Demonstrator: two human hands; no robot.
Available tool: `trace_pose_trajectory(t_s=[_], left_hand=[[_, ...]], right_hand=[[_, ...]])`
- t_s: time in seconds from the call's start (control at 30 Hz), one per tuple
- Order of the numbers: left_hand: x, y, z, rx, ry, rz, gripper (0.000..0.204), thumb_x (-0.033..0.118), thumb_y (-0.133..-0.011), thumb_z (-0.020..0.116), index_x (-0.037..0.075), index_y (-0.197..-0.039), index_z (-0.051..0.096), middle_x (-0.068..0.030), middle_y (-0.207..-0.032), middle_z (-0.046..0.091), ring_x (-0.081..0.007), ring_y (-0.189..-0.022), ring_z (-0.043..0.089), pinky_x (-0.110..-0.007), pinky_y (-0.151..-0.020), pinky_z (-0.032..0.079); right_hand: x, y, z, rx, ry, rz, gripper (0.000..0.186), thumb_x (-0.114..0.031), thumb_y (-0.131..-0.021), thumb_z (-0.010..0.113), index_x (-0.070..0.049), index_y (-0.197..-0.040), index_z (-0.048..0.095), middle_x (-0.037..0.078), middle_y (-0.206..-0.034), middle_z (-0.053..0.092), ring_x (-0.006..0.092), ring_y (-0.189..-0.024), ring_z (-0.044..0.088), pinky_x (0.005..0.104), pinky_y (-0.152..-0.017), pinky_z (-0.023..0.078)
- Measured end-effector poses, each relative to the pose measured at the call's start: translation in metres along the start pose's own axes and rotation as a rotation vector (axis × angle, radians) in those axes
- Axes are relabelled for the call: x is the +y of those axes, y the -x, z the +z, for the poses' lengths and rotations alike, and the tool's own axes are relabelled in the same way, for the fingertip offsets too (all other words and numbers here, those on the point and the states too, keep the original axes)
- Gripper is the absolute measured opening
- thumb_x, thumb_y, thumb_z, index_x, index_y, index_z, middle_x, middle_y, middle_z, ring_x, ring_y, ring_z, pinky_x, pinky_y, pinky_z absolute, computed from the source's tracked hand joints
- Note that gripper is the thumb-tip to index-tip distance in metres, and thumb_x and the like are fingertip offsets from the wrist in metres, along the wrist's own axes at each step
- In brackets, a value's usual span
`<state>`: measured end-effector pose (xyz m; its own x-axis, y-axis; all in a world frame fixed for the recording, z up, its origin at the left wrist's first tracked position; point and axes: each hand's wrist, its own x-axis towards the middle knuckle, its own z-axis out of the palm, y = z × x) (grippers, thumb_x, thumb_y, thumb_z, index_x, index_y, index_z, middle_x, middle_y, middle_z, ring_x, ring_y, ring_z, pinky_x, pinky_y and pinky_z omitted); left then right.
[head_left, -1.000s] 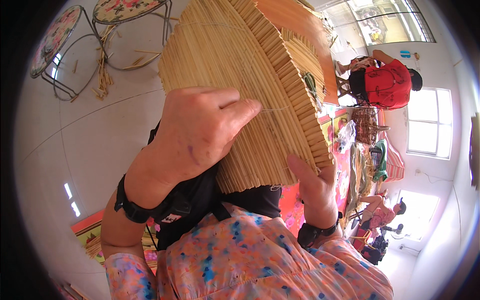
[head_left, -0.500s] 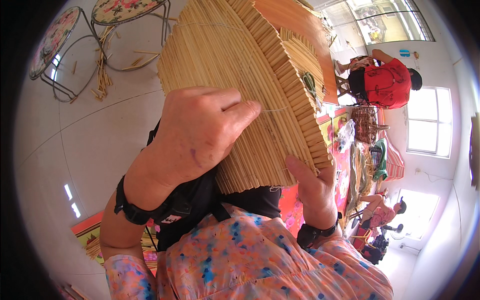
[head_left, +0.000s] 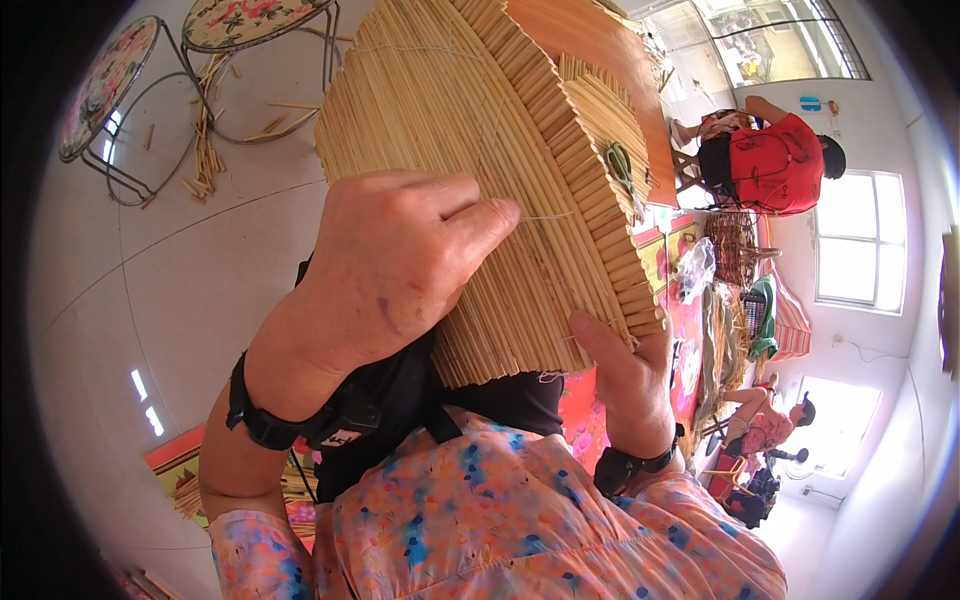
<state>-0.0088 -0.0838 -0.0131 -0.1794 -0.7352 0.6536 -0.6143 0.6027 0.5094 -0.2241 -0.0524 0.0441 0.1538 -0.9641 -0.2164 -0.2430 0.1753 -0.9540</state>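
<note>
A mat of straw-coloured stalks [head_left: 510, 290] lies in front of me, its stalks bound side by side, with a raised band of short stalks along its right side. My left hand [head_left: 400, 250] is closed over the middle of the mat, thumb and forefinger pinched together. From that pinch a thin pale thread [head_left: 547, 216] runs right across the stalks. My right hand [head_left: 630, 375] grips the mat's lower right corner, thumb on top; its other fingers are mostly hidden beneath. Scissors with dark green handles [head_left: 620, 168] lie beyond the band, by a smaller stalk piece [head_left: 600, 105].
An orange-brown tabletop [head_left: 560, 30] extends behind the mat. Two round flowered stools [head_left: 250, 22] stand far left, with loose stalks [head_left: 205, 165] on the floor. A person in red [head_left: 775, 165] sits at the right, near a wicker basket [head_left: 732, 250]; another person [head_left: 765, 425] sits lower down.
</note>
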Motion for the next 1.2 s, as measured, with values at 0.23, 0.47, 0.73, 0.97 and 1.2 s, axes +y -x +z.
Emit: trace_pose_trajectory(t_s=[0.23, 0.47, 0.73, 0.97, 1.2], left_hand=[[0.003, -0.006, -0.010, -0.078, -0.128, 0.072, 0.023, 0.005, -0.065, 0.065, 0.007, -0.088, 0.068, -0.0043, -0.061, 0.043, -0.0223, -0.053, 0.050, -0.035, -0.046, 0.040], [0.006, -0.018, -0.015, -0.126, -0.149, 0.123, 0.021, 0.004, -0.064, 0.064, 0.005, -0.085, 0.066, -0.0047, -0.060, 0.042, -0.0224, -0.051, 0.049, -0.034, -0.045, 0.038], [0.012, -0.020, -0.014, -0.165, -0.069, -0.009, 0.014, 0.001, -0.072, 0.069, 0.005, -0.084, 0.065, -0.0082, -0.065, 0.055, -0.0292, -0.058, 0.057, -0.038, -0.050, 0.044], [0.019, -0.028, -0.023, -0.322, -0.052, -0.129, 0.015, -0.004, -0.075, 0.065, 0.003, -0.089, 0.064, -0.0124, -0.073, 0.062, -0.0335, -0.064, 0.060, -0.038, -0.054, 0.046], [0.019, -0.042, -0.027, -0.389, 0.059, -0.126, 0.018, -0.008, -0.076, 0.061, 0.001, -0.092, 0.066, -0.0143, -0.071, 0.061, -0.0297, -0.062, 0.061, -0.033, -0.055, 0.046]], right_hand=[[0.001, 0.000, -0.002, -0.023, -0.015, -0.004, 0.032, -0.003, -0.088, 0.059, 0.005, -0.119, 0.056, 0.006, -0.103, 0.065, 0.0083, -0.090, 0.059, 0.0238, -0.076, 0.047], [-0.003, -0.001, -0.005, -0.083, 0.028, 0.022, 0.029, -0.002, -0.087, 0.060, 0.005, -0.115, 0.057, 0.002, -0.094, 0.065, 0.0055, -0.082, 0.056, 0.0220, -0.070, 0.046], [-0.003, -0.004, -0.007, -0.137, 0.053, -0.011, 0.036, -0.001, -0.085, 0.060, 0.005, -0.119, 0.052, 0.002, -0.095, 0.063, 0.0052, -0.084, 0.053, 0.0221, -0.071, 0.045], [0.000, -0.009, -0.014, -0.243, 0.088, -0.008, 0.062, -0.010, -0.075, 0.069, 0.004, -0.131, 0.046, 0.014, -0.121, 0.055, 0.0202, -0.113, 0.052, 0.0329, -0.096, 0.041], [0.055, -0.033, -0.035, -0.501, -0.095, -0.396, 0.118, -0.056, -0.057, 0.085, 0.000, -0.144, 0.031, 0.015, -0.144, 0.028, 0.0261, -0.129, 0.036, 0.0384, -0.098, 0.039]])
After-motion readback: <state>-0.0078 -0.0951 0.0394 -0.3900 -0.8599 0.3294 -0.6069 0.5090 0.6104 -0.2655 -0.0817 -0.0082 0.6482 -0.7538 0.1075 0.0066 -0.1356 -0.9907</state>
